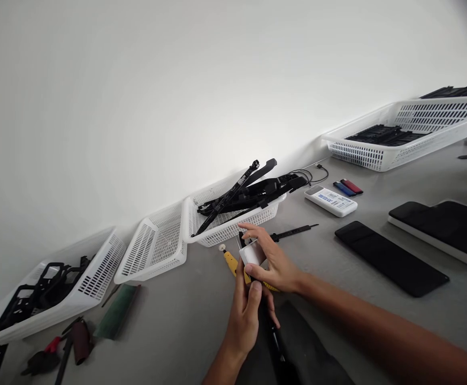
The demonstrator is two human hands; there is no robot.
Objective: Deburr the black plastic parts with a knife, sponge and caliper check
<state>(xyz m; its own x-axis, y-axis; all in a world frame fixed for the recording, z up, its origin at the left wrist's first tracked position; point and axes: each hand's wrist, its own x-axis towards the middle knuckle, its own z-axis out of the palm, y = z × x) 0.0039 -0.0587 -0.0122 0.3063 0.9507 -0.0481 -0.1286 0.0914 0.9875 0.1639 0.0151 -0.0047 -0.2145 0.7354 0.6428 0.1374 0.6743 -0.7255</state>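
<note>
My left hand [244, 321] is closed around a long black plastic part [276, 342], which runs down toward the bottom edge. A small white block [254, 254] is gripped between the thumb and fingers of my right hand [271, 262], at the upper end of the black part. Whether the block touches the part is hidden by my fingers. Partly behind my hands lies a yellow-handled tool [230, 262] with a pale round tip. Just right of my right hand, a thin black tool [295, 232] with a pointed end rests on the table.
White baskets [217, 235] along the wall hold black plastic parts [241, 195]; another basket [151, 251] stands beside them. On the right are a white handheld device [330, 201], blue and red lighter-like items [349, 186] and black flat panels [391, 256]. A green roll [117, 312] lies left.
</note>
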